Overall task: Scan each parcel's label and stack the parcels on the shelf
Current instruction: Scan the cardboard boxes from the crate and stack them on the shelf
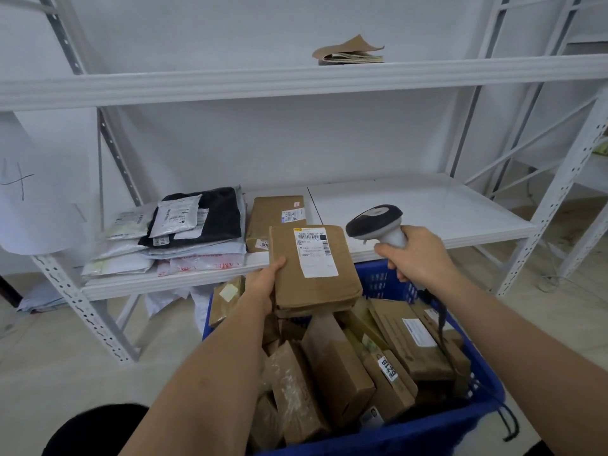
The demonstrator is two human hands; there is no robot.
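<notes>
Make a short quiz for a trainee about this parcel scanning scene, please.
1. True or false: the left hand holds the brown parcel with its label facing up.
2. What does the right hand grip: A tape, B scanner, C knife?
3. Fill in: the unscanned parcels lie in a ____ crate.

Key: 1 true; 2 B; 3 blue.

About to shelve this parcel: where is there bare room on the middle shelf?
Bare: the shelf board right of the brown box, out to the right upright. Crowded: the left end, under the mailer pile. The left hand holds the parcel.
</notes>
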